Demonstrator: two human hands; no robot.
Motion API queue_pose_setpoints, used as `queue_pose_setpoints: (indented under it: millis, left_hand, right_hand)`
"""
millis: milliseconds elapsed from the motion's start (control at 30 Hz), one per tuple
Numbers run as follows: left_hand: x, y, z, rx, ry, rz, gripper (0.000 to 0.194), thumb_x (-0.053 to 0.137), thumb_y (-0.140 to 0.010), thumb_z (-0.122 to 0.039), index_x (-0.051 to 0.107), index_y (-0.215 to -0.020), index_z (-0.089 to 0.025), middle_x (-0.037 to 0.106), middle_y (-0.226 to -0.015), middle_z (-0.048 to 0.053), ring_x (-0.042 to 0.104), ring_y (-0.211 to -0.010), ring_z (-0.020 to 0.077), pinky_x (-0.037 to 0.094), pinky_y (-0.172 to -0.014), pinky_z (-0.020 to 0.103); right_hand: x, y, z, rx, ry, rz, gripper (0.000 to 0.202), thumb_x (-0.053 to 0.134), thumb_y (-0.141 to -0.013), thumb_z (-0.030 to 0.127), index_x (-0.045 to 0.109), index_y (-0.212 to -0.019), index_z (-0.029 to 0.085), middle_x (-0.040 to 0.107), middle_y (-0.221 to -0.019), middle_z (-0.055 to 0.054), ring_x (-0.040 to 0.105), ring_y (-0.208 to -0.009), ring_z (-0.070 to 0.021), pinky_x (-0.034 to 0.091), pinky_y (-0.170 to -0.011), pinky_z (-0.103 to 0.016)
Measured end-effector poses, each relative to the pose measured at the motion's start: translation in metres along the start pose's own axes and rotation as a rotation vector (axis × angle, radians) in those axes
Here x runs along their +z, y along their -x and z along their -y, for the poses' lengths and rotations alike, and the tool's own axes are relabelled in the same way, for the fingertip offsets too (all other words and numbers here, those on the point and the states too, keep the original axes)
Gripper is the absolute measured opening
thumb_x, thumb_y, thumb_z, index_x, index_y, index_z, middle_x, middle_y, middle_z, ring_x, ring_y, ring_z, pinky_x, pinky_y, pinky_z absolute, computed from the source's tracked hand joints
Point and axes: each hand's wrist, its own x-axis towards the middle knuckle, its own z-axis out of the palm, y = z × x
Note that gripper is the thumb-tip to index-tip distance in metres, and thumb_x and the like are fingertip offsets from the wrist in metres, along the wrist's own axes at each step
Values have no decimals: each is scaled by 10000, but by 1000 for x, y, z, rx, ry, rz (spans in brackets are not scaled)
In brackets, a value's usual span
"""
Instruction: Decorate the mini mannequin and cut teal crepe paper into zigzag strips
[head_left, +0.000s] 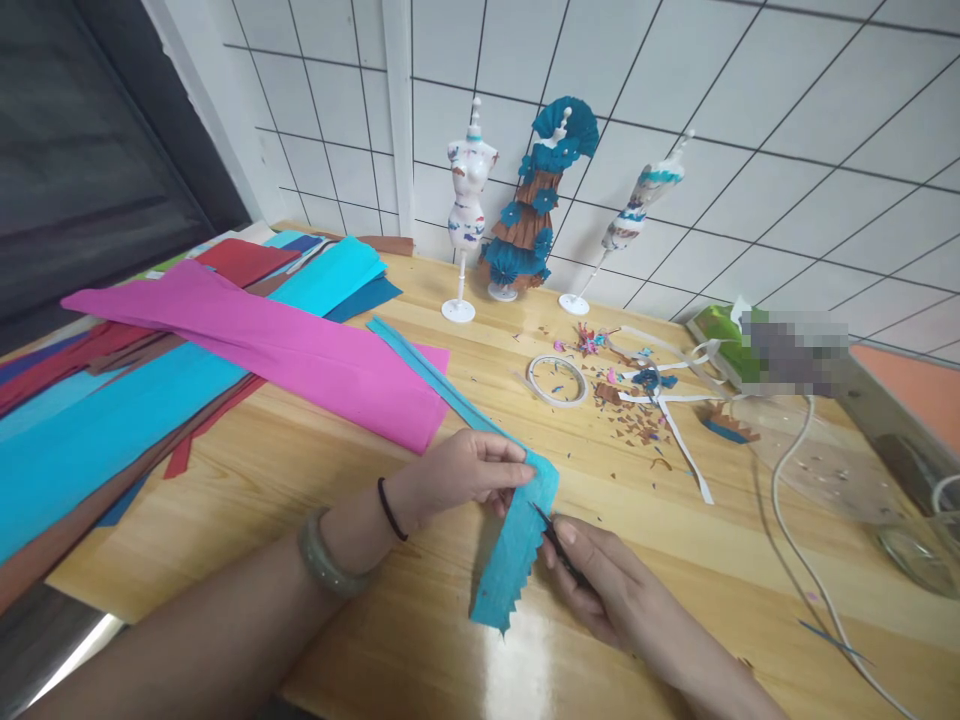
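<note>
A long teal paper strip (501, 572) runs from the pink paper down to the table's near part, its lower right edge cut in zigzag teeth. My left hand (480, 468) pinches the strip near its bend, thumb and fingers closed on it. Small dark scissors (564, 555) are held in my right hand (600, 580), to the right of the strip. Their tips lie at the strip's right edge, just above the toothed part. A dark band and a pale bangle are on my left wrist.
Folded pink paper (322, 360) and blue paper (135, 420) cover the left side. Behind stand two bare mannequins (471, 190) (643, 205) and a dressed mannequin (536, 215). A tape roll (556, 381), scraps (637, 425) and a white cable (787, 510) lie right.
</note>
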Motion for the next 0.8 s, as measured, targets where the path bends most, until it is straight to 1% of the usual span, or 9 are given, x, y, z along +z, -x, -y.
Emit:
queue_pose_setpoints:
  millis: [133,267,467,633,700,800]
  left_hand:
    - [2,1,-1,0,19,-25,299,691,-671,-398,601,-724,-118,578,-605,-6,522,-539,81,394,-544,219]
    - [3,1,-1,37,8,-49,278,714,-656,-351,599,-747,-115,597,-635,1,529,-539,83,419,-554,229]
    - [4,2,-4,60,-19,-5,291,718,-662,-340,587,-802,-120,566,-614,-15,520,-528,79,415,-543,220]
    - [5,3,-8,62,13,-7,408,743,-631,-350,567,-914,-115,588,-698,13,537,-556,92,399,-537,228]
    - [5,3,-8,63,22,-4,497,744,-634,-329,541,-1031,-110,597,-732,28,544,-571,100,395,-537,233]
    - [5,4,-8,50,40,-27,711,745,-640,-287,415,-1246,-115,606,-753,33,551,-581,108,401,-546,242]
  right_hand:
    - [-1,0,0,-38,31,-21,427,350,-897,544,401,-659,193,275,-510,85,209,-443,-66,158,-422,-233]
    - [-2,-2,2,-60,57,-52,429,343,-898,543,434,-675,188,276,-496,88,202,-428,-65,158,-409,-228]
    - [-2,-1,0,-71,52,-56,432,339,-895,547,433,-664,194,265,-470,94,204,-408,-65,163,-396,-223]
    - [-3,-2,-2,-58,22,-64,416,353,-894,540,428,-672,195,280,-484,92,199,-413,-64,152,-393,-220]
    - [-4,-2,-2,-68,19,-66,412,354,-898,530,428,-671,193,273,-481,95,196,-411,-62,149,-392,-220]
    - [-4,-3,-2,-109,53,-90,425,351,-904,520,427,-647,190,271,-468,95,208,-399,-60,158,-390,-225]
